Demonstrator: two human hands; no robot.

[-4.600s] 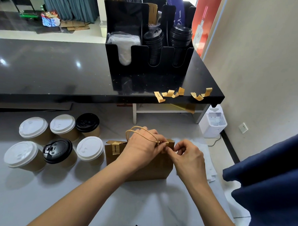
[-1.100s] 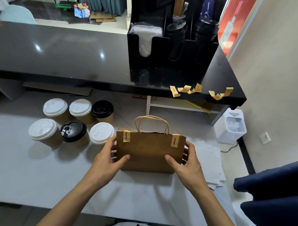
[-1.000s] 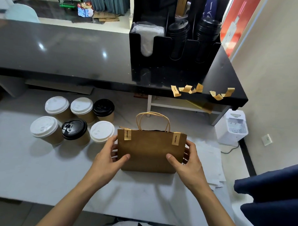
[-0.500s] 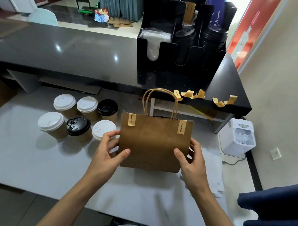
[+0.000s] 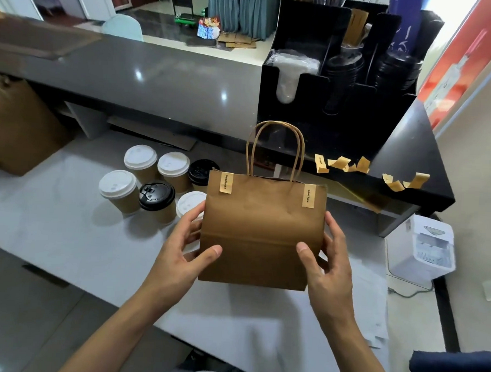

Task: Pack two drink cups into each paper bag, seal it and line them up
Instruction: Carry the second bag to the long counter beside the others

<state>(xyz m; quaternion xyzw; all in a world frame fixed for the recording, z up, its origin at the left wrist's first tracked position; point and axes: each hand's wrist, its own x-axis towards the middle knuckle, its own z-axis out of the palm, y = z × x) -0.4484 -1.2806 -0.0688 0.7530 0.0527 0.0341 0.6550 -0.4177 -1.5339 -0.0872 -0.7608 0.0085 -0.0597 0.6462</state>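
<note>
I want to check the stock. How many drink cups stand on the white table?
6: white-lidded cups at back left, back middle, front left and beside the bag; black-lidded cups at back right and front middle. Others may be hidden.

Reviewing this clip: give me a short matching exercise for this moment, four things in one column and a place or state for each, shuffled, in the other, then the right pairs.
Things:
1. paper bag
2. sticker strips
3. black-lidded cup
4. stacked black lids

Places or states:
A. stuck along the edge of the black counter
B. standing among white-lidded cups on the grey table
C. held by its sides between the left hand and the right hand, top taped shut
D. stored in the black organizer

Pairs: 1-C, 2-A, 3-B, 4-D
</note>
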